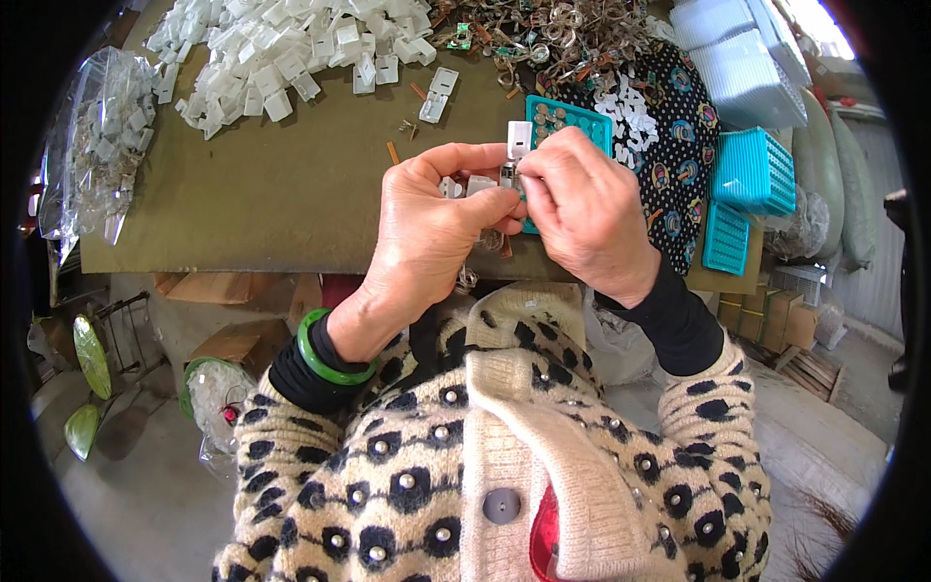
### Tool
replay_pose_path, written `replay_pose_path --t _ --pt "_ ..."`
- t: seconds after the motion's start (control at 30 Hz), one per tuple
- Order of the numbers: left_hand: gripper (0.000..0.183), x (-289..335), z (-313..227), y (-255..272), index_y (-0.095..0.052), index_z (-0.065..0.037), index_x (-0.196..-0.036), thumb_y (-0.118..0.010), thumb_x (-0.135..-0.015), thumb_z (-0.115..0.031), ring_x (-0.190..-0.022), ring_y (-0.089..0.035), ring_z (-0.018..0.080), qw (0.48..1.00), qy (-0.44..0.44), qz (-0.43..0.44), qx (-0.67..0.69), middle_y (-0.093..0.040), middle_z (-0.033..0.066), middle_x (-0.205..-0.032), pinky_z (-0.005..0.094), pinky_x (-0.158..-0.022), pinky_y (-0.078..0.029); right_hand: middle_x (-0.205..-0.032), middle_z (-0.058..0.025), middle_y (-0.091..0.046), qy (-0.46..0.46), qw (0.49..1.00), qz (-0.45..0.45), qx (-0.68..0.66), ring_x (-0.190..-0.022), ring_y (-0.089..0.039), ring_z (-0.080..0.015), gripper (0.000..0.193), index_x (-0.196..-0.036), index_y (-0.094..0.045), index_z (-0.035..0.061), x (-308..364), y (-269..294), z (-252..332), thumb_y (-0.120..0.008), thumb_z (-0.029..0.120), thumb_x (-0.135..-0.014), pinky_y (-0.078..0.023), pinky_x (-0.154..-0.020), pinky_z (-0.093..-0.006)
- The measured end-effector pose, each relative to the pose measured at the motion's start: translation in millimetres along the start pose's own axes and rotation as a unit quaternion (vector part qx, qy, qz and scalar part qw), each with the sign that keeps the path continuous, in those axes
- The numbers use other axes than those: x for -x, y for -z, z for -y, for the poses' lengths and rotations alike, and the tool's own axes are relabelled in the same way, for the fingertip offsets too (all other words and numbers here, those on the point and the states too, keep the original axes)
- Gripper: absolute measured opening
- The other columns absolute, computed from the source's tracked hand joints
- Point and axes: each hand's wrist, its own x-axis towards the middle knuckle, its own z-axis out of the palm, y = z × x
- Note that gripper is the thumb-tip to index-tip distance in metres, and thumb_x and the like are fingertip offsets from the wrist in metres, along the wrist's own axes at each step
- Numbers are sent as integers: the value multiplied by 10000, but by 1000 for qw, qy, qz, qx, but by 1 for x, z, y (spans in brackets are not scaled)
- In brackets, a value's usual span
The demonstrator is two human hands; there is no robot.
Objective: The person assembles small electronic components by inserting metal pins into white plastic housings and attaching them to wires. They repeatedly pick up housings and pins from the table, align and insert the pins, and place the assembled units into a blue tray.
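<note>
Over the near edge of the table [252,194], a white casing [520,136] stands small and upright between the person's two hands, its lower part running down to the fingertips. The left hand [419,215] holds it from the left, thumb and forefinger drawn narrow around its lower part, while more white pieces [477,184] sit within the curl of that hand. The right hand [593,218] comes in from the right with its thumb and forefinger bent close together against the casing; their tips are partly hidden, so I cannot tell whether they grip it or some smaller part. Just beyond the hands lies a turquoise tray [593,124] with round discs [545,114] in its cells, partly covered by the right hand. An open casing [440,95] rests on the table farther off, left of the tray. At the far left spreads a heap of white casings [291,58], and at the far centre is a tangle of wires and small boards [567,34]. On the right, small white pieces lie on a dark patterned cloth [676,184], with stacked turquoise trays [756,173] beyond its right edge and a filled clear bag [102,145] at the table's left side
</note>
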Motion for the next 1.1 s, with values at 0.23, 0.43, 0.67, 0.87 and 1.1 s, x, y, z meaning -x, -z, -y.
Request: replay_pose_path --t 0.23,0.43,0.67,0.87,1.1 --pt "290 1 -1 1 -625 105 -1089 -682 -807 68 -686 -683 152 998 10 -11 54 -660 102 -821 251 -610 -581 -867 -96 -575 -43 996 2 -79 -701 -620 -255 181 -951 -626 7 2 6 4 -696 -23 -786 -514 -578 -333" --pt "281 1 -4 2 -616 90 -1092 -671 -816 86 -741 -713 216 1000 14 -9 26 -687 152 -891 314 -668 -615 -902 -91 -603 -133 980 -11 -149 -685 -614 -198 268 -1054 -661 10 4 13 10 -626 -107 -815 -520 -596 -295" --pt "273 0 0 1 -631 95 -1064 -695 -800 73 -698 -696 172 998 4 -15 61 -664 119 -842 253 -626 -589 -910 -97 -613 -66 991 -53 -108 -753 -628 -231 331 -1046 -667 16 -1 3 5 -653 -138 -754 -532 -663 -305" --pt "287 -2 -4 0 -620 90 -1087 -684 -807 84 -732 -710 210 999 4 -2 52 -679 141 -878 295 -661 -605 -895 -107 -604 -83 988 -81 -103 -789 -626 -260 226 -925 -630 8 -5 -2 5 -692 -105 -740 -525 -660 -328" --pt "262 -5 -9 -2 -635 84 -1066 -699 -813 62 -719 -704 180 998 11 -13 59 -670 99 -805 269 -622 -592 -896 -109 -626 -57 993 -30 -101 -788 -637 -253 162 -893 -631 -5 -11 4 1 -693 -80 -763 -520 -670 -318"
